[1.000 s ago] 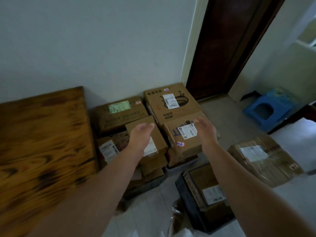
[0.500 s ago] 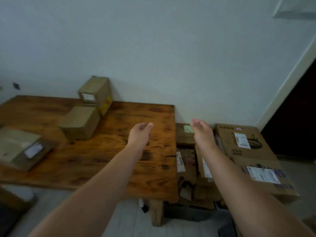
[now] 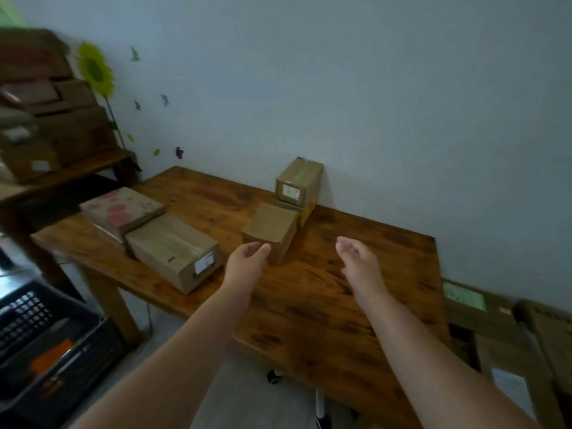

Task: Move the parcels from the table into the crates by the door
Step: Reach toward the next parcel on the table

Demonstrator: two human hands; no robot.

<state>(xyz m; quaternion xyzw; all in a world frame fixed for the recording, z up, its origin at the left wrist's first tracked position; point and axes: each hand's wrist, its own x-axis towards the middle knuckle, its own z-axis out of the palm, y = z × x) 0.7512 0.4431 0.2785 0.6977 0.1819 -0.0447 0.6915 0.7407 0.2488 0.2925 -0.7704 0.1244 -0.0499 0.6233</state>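
Note:
A wooden table (image 3: 309, 305) carries several cardboard parcels. A small cube-shaped box (image 3: 270, 229) stands mid-table. Behind it against the wall, a labelled box (image 3: 298, 182) sits on another small box (image 3: 305, 212). To the left lie a long labelled box (image 3: 173, 249) and a flat box with pink spots (image 3: 122, 209). My left hand (image 3: 247, 261) is open, its fingertips just short of the cube box's near left corner. My right hand (image 3: 359, 258) is open above the tabletop, well to the right of that box. Both hands hold nothing.
Parcels (image 3: 483, 311) are stacked on the floor past the table's right end. A dark plastic crate (image 3: 40, 345) stands on the floor at lower left. A wooden shelf (image 3: 62, 168) with more boxes fills the far left. The wall runs right behind the table.
The view has swung left, from the parcels stacked by the door to the table. Both empty hands now reach over the tabletop toward the cube-shaped box.

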